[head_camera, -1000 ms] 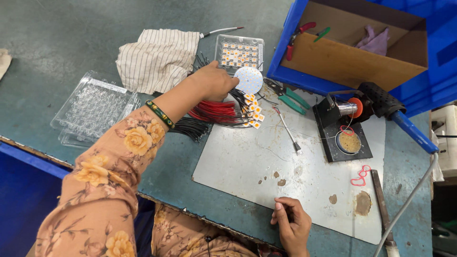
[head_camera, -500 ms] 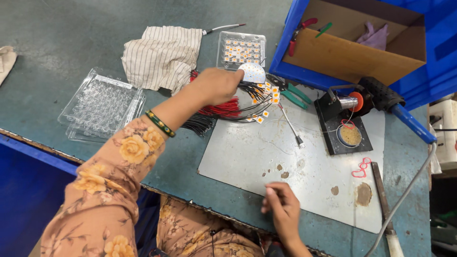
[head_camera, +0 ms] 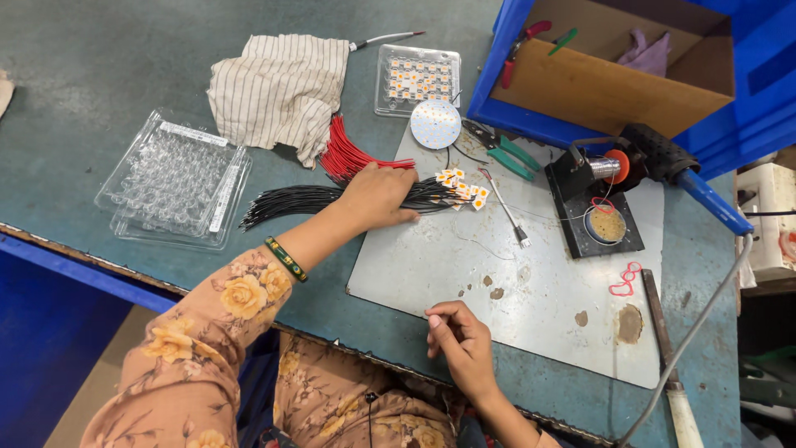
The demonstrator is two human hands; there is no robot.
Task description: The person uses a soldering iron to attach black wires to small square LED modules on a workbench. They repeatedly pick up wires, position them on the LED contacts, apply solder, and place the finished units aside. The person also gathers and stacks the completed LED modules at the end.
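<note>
Left hand now down on the black wires

The left hand [head_camera: 377, 195] has dropped from the red wires [head_camera: 352, 158] and presses flat on the black wire bundle [head_camera: 315, 199] at its nine o'clock; the right hand [head_camera: 460, 340] stays loosely curled, holding nothing visible, on the metal sheet [head_camera: 531, 274]'s near edge.

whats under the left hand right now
The left hand presses on a bundle of black wires lying on the table; red wires fan out just behind. The wire stretch beneath the palm is covered.
</note>
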